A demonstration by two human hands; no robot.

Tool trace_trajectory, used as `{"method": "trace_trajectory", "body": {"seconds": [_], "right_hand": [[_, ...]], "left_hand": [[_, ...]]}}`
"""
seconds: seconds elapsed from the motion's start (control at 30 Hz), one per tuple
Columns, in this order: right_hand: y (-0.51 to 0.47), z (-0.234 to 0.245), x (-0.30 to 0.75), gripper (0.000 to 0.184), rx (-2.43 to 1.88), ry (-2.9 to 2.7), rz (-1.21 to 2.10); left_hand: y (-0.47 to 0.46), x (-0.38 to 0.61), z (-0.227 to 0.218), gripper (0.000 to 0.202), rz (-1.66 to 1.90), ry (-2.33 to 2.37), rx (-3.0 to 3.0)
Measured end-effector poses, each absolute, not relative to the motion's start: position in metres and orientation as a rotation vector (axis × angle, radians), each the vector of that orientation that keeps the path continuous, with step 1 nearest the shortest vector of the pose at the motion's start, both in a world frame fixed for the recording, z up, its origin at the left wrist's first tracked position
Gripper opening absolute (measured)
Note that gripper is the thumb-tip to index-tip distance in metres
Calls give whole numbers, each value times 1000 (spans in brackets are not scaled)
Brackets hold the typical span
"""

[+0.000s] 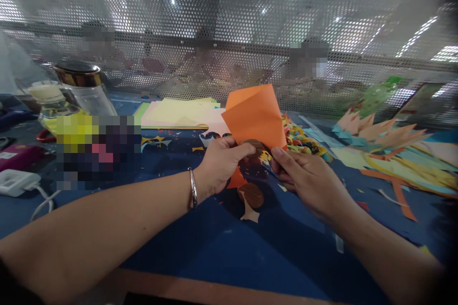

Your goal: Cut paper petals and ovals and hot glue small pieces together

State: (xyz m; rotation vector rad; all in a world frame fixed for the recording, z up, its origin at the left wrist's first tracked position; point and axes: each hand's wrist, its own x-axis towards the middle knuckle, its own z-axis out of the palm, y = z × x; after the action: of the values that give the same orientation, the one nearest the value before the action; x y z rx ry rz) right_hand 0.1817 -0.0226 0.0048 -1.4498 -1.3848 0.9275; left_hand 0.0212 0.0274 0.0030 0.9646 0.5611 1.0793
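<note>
Above the table, a sheet of orange paper is held up, bent and partly folded. My left hand grips its lower left edge, the thumb pressing a round brown disc against it. At the sheet's lower right corner my right hand is closed, thumb and fingers pinched on the paper edge; its curled fingers are partly hidden. Below the hands lies a second brown disc with a pale cut paper scrap over its edge. Another orange piece shows beneath my left hand.
Stacked coloured paper lies at the back, with a heap of colourful scraps right of centre. Folded pointed paper pieces stand at right. A glass jar, a bottle and a white charger are at left. Behind stands a perforated metal screen.
</note>
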Motion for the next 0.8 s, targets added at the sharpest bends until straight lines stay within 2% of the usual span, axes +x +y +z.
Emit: {"method": "trace_trajectory", "body": {"seconds": [0.8], "right_hand": [[-21,4,181,64,-1453,-1372,928]], "left_hand": [[34,21,0,7,1010,570,996]]}}
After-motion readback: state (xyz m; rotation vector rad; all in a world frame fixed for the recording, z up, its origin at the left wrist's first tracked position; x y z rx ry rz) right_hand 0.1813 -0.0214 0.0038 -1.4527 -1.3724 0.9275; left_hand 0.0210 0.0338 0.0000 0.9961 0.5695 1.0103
